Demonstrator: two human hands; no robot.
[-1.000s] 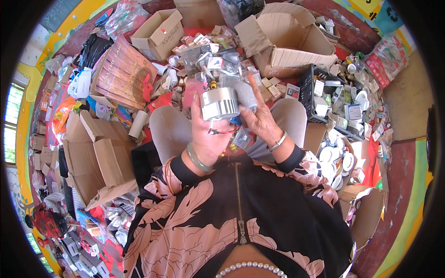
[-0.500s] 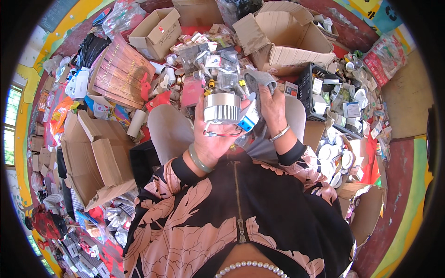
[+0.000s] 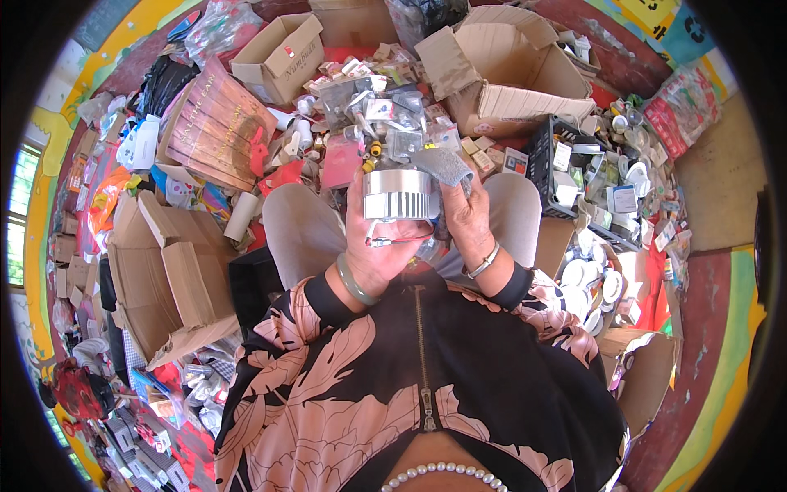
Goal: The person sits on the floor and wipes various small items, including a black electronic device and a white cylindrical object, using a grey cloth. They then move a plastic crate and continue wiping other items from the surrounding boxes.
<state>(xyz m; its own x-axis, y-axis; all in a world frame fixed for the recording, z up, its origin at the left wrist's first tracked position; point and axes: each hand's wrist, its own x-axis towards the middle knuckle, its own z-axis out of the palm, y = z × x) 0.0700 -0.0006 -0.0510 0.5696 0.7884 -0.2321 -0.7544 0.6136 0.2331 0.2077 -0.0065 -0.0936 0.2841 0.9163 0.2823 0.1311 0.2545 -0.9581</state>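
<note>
A silver round metal lamp housing [image 3: 398,197], probably a downlight, with a finned side and short thin wires [image 3: 398,240] at its lower edge, is held up in front of my lap. My left hand [image 3: 373,250] is closed around it from the left and below, thumb along its side. From the right, my right hand [image 3: 470,217] grips a grey cloth [image 3: 445,166] and presses it to the housing's right side. The fingertips of that hand are partly hidden behind the cloth.
Beyond my knees is a heap of small boxes and bagged parts [image 3: 385,111]. Open cardboard boxes stand at far right [image 3: 537,94], far left [image 3: 279,61] and near left [image 3: 184,279]. A black crate [image 3: 541,160] and white round lamps [image 3: 582,275] lie on the right.
My right hand with the cloth has moved left and down onto the housing's side. The white and blue tag seen beside the housing earlier is now hidden.
</note>
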